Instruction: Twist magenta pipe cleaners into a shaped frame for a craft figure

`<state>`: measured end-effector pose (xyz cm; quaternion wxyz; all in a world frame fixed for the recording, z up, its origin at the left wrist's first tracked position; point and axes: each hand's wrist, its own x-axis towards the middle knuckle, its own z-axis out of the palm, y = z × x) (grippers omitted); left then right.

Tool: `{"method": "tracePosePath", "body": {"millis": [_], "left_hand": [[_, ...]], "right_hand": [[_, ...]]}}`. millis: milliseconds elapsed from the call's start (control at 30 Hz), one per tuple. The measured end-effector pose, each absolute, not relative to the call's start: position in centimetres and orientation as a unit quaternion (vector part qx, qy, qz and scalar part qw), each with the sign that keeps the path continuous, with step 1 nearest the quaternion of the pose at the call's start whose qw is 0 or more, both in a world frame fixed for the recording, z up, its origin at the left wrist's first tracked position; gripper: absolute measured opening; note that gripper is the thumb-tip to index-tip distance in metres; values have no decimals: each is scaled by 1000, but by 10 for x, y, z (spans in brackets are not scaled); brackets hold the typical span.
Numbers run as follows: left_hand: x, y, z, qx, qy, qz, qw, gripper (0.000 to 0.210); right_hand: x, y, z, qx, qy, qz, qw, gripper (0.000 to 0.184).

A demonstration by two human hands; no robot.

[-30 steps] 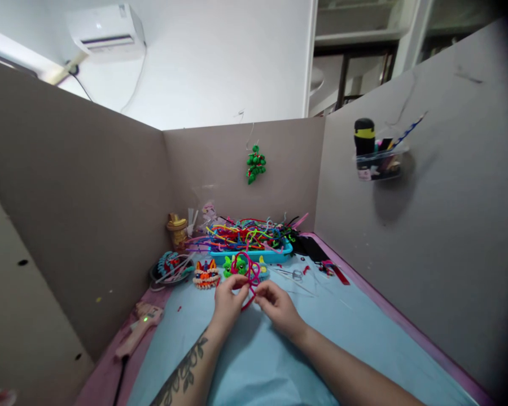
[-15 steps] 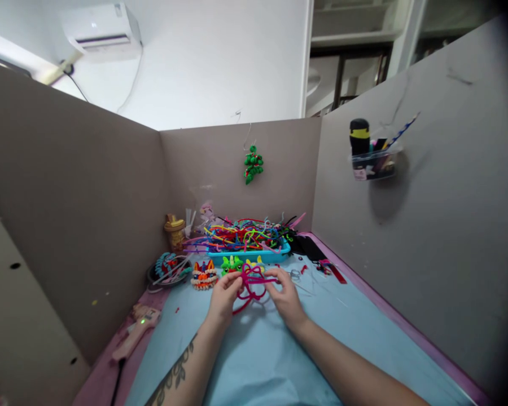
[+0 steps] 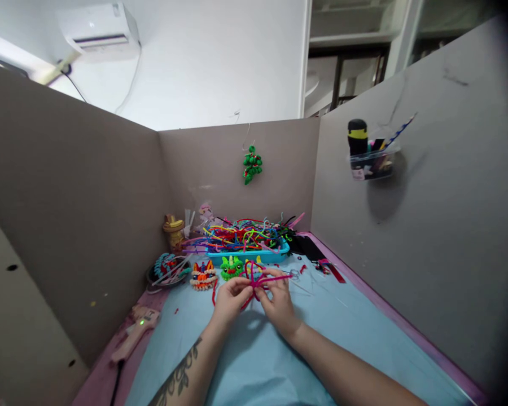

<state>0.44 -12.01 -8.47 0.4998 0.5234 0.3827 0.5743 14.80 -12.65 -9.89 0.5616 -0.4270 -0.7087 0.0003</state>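
Two hands of mine are working close together over the blue sheet (image 3: 258, 358): my left hand (image 3: 228, 301) is pinching the pink loops (image 3: 254, 283) near their crossing, thumb against curled fingers, and my right hand (image 3: 280, 301) is nipping them just beside, almost closed too. The loops are sitting off the sheet, between my fingertips, with one straight end lying out across my right fingers. They are looking like fuzzy wire, so I am judging them very light, springy, hardly slippery, easily bent out of shape; the crossing is seeming the best place for gripping, the arcs the worst. Half a second ago my hands were standing farther apart with strands stretching between them; now the fingertips are nearly meeting and the loops are bunching at the middle. Beyond, the green head (image 3: 231, 268) and the tray (image 3: 248, 258) are staying where they were.
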Motion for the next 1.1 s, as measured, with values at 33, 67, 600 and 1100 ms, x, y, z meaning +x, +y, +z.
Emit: {"method": "tracePosePath", "body": {"millis": [33, 67, 600, 1100], "left_hand": [[4, -120, -84, 531, 385, 572, 492, 26], [5, -121, -84, 538, 387, 569, 486, 26], [2, -118, -87, 544, 392, 571, 474, 26], [-1, -120, -85, 626, 401, 524, 415, 17]], "right_hand": [[147, -127, -100, -433, -704, -8, 563, 8], [147, -127, -100, -438, -699, -15, 565, 8], [151, -117, -102, -472, -662, 99, 573, 12], [146, -121, -98, -467, -643, 238, 558, 16]]}}
